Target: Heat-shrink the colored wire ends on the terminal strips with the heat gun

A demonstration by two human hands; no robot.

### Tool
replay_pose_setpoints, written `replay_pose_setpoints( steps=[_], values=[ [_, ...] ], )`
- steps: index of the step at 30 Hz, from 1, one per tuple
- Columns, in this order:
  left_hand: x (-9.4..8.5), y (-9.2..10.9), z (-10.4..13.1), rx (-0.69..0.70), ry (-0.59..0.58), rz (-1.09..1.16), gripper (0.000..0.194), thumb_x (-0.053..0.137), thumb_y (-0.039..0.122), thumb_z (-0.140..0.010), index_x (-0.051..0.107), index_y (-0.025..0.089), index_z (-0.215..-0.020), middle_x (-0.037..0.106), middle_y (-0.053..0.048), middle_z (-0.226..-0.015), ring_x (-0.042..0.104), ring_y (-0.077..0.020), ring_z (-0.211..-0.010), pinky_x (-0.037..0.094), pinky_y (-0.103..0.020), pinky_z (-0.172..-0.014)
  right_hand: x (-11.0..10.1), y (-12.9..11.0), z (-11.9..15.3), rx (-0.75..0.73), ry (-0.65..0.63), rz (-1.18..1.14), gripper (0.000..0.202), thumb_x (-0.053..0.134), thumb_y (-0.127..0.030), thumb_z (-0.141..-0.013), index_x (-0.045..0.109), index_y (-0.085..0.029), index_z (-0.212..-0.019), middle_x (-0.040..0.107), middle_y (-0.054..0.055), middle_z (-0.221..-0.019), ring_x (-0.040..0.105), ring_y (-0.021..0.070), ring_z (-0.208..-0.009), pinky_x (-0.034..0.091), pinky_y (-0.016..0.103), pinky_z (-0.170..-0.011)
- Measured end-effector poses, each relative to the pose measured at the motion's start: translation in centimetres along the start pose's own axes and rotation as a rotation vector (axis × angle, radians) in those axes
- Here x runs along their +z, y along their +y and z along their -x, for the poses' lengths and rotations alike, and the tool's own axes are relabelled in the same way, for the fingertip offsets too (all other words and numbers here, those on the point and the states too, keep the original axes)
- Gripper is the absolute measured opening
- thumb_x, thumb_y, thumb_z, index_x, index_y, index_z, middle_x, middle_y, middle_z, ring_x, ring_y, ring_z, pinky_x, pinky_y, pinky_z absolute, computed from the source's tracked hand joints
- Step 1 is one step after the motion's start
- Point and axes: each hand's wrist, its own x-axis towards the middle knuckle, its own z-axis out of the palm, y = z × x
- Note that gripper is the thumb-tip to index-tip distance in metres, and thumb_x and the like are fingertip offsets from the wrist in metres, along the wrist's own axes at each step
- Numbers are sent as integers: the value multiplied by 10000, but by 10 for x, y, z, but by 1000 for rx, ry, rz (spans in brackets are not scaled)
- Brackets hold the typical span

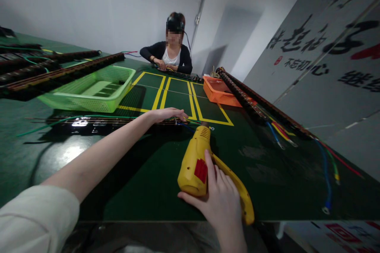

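Head view: yellow heat gun (194,162), red patch on its side, held over the green table (142,182); right hand (222,193) curled around it. Left hand (169,114), beyond the gun's nozzle, is laid at the wires, fingers partly extended; grip cannot be told.

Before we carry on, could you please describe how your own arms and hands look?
The left arm wears a loose, plain off-white sleeve ending near the elbow. The left hand and right hand are gloveless, with no watch or bracelet showing. The right sleeve is out of view.
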Motion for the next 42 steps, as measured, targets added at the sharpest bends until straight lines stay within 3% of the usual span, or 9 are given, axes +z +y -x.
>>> replay_pose_setpoints(
  steps=[6, 11, 20, 26, 34, 42],
  values=[
    [0, -4, -2, -22, 5, 68, 487, 357, 500, -888, 650, 151, -1062, 635, -48, -1167, 514, -211, -1135, 298, -303, -1028, 0, -30, -2, -16, -32, -115, 1172, 540, -815, -561, 163, -144, -1445, 614, 123, -1021, 584, 276, -860, 468, 399, -762],
    [0, -6, -3, -46, 2, 95, 525, 370, 513, -883, 595, 135, -1169, 663, -62, -1104, 537, -213, -1100, 313, -313, -1007, -1, -37, -3, -45, -51, -152, 1184, 526, -825, -559, 156, -134, -1446, 602, 116, -982, 574, 273, -842, 468, 399, -739],
    [0, -7, -4, -40, 20, 66, 501, 389, 506, -872, 622, 146, -1132, 668, -53, -1082, 523, -217, -1118, 292, -314, -1019, -1, -23, 0, -74, -66, -165, 1192, 453, -872, -549, 132, -164, -1453, 616, 110, -963, 594, 272, -815, 471, 400, -717],
    [1, -3, -3, -21, 27, 49, 435, 390, 477, -873, 697, 169, -859, 580, -13, -1257, 474, -210, -1189, 273, -295, -1050, -4, -2, 1, -52, -77, -155, 1177, 481, -857, -553, 134, -177, -1449, 643, 118, -1014, 620, 291, -874, 488, 410, -730],
    [1, -1, -2, -29, 30, 33, 419, 388, 467, -870, 685, 173, -842, 592, -12, -1242, 475, -189, -1194, 266, -294, -1066, 1, 25, 2, 38, -13, -58, 1144, 480, -850, -566, 143, -205, -1449, 637, 119, -1087, 625, 299, -917, 501, 415, -754],
    [1, -4, -3, -17, 8, -1, 434, 364, 486, -864, 675, 184, -847, 584, 5, -1253, 468, -184, -1195, 264, -298, -1067, -2, 21, 4, 61, -19, 10, 1120, 463, -836, -601, 145, -175, -1447, 636, 134, -1095, 620, 298, -928, 493, 409, -764]
  ],
)
